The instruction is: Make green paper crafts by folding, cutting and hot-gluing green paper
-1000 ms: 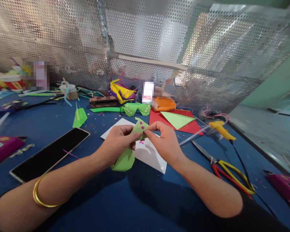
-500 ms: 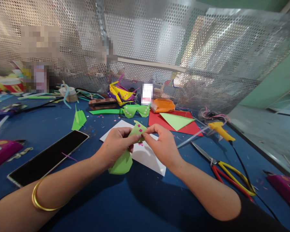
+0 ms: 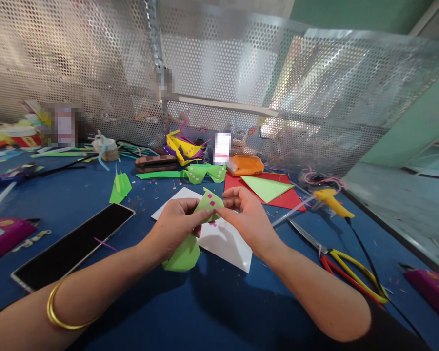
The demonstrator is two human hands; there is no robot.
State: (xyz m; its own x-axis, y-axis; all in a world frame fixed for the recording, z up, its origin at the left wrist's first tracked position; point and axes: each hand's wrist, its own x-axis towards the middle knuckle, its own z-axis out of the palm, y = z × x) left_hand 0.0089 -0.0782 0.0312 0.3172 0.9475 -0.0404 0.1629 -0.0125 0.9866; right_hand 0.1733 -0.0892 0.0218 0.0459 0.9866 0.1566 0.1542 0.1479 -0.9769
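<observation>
A pair of light green paper glasses (image 3: 185, 253) is in my left hand (image 3: 177, 219), tilted so that one lens shape points up and the other hangs below the palm. Magenta squares sit along the rim of the upper lens. My left thumb presses on its face. At its right edge is my right hand (image 3: 247, 214), the thumb against the paper by a square and the fingers curled at the edge. Beneath both hands lies a white sheet (image 3: 230, 243) with a few magenta bits on it.
Behind stand finished green paper glasses (image 3: 207, 173), a folded green sheet (image 3: 267, 187) on red paper (image 3: 290, 199), and an orange packet (image 3: 247, 165). Scissors (image 3: 329, 253) and a yellow glue gun (image 3: 331, 202) lie right, a black phone-like slab (image 3: 75, 243) left.
My right fingertips have loosened from a tight pinch, with the index finger lifting off the thumb toward the paper's edge. My left hand keeps its hold. The view has tilted slightly upward.
</observation>
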